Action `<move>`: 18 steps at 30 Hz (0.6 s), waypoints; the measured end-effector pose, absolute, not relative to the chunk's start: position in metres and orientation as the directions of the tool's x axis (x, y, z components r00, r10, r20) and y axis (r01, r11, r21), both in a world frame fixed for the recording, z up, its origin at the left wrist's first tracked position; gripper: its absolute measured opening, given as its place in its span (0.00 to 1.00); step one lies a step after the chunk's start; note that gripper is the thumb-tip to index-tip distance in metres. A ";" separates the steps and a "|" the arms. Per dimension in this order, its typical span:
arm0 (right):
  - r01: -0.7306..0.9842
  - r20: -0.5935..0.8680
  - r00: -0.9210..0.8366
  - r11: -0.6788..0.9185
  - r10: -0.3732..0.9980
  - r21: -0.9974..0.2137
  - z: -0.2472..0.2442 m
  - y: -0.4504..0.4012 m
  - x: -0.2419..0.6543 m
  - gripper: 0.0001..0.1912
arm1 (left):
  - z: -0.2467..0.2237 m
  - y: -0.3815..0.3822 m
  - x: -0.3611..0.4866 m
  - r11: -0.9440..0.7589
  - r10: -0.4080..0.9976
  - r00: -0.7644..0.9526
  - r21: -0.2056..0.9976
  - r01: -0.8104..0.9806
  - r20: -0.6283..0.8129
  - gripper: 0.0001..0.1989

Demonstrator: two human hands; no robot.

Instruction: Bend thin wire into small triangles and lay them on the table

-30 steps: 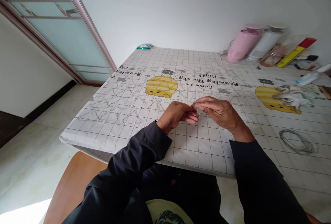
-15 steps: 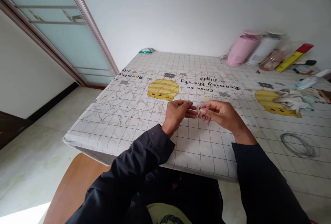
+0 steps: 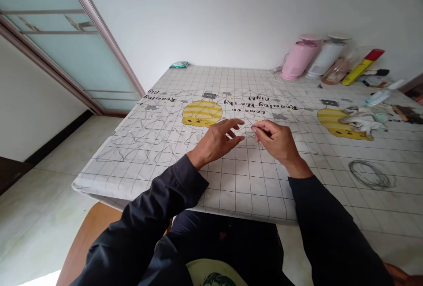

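Note:
My left hand (image 3: 220, 139) is just above the table with thumb and fingers apart, and nothing shows in it. Facing it, my right hand (image 3: 276, 139) pinches thumb and forefinger on what looks like a thin wire, barely visible against the cloth. Several bent pieces of thin wire (image 3: 165, 154), some in rough triangle shapes, lie on the checked tablecloth (image 3: 228, 189) beyond and to the left of my left hand. To the right of my right hand lies a loose coil of wire (image 3: 366, 175).
At the back right stand a pink cylinder (image 3: 299, 59), a white cylinder (image 3: 327, 59), a bottle (image 3: 335, 72) and a yellow-red box (image 3: 363, 68). A crumpled cloth (image 3: 361, 120) lies nearer. A green packet (image 3: 179, 65) sits at the far left corner.
My left hand has drawn back left from my right hand, and its fingers have spread. My right hand remains pinched. The view has shifted slightly.

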State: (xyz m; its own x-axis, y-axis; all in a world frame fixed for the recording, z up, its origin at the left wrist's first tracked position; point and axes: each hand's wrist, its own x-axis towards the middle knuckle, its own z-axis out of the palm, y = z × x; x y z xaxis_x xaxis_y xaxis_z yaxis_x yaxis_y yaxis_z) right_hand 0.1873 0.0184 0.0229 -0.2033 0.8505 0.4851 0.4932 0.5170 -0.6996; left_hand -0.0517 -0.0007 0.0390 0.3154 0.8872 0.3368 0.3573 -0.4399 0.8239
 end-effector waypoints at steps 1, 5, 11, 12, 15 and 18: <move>0.512 0.510 -0.196 0.531 0.837 -0.675 0.022 0.018 0.187 0.11 | 0.037 -0.002 -0.053 -0.500 0.854 0.362 0.780 0.377 0.373 0.16; 0.543 0.599 -0.202 0.598 0.775 -0.590 0.018 0.017 0.181 0.10 | 0.026 -0.003 -0.051 -0.608 0.792 0.413 0.651 0.455 0.451 0.09; 0.554 0.658 -0.174 0.625 0.733 -0.550 0.011 0.013 0.169 0.11 | 0.013 -0.006 -0.044 -0.541 0.832 0.258 0.618 0.570 0.491 0.18; 0.550 0.660 -0.162 0.622 0.734 -0.557 0.010 0.013 0.167 0.11 | 0.012 -0.007 -0.042 -0.527 0.837 0.231 0.621 0.580 0.495 0.18; 0.537 0.649 -0.139 0.607 0.748 -0.586 0.009 0.012 0.165 0.13 | 0.007 -0.012 -0.037 -0.498 0.842 0.146 0.642 0.582 0.520 0.18; 0.539 0.630 -0.133 0.589 0.765 -0.602 0.009 0.013 0.166 0.12 | 0.006 -0.017 -0.033 -0.470 0.849 0.055 0.703 0.533 0.526 0.15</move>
State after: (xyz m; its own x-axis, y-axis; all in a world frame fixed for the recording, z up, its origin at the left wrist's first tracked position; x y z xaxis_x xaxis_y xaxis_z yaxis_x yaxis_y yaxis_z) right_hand 0.1665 0.0129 0.0092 -0.1328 0.7653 0.6298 0.5390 0.5890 -0.6021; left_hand -0.0334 -0.0173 0.0057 0.0546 0.8487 0.5260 0.5330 -0.4703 0.7034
